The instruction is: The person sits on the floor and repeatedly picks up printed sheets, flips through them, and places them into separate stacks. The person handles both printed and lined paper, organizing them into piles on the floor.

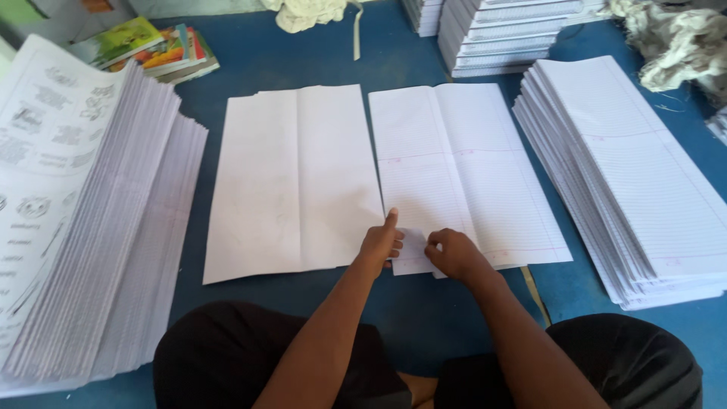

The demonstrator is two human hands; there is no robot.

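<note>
Two opened paper sheets lie side by side on the blue floor. The blank white sheet (291, 182) is on the left, the ruled sheet (466, 170) on the right, both creased down the middle. My left hand (381, 244) rests thumb up at the ruled sheet's near left corner, touching both sheets' edges. My right hand (452, 252) pinches the ruled sheet's near edge with closed fingers.
A tall stack of printed sheets (72, 220) stands at the left. A stack of ruled sheets (636, 182) lies at the right, with more stacks (507, 34) behind. Colourful booklets (151, 49) and crumpled cloth (310, 14) sit at the back. My knees are at the bottom.
</note>
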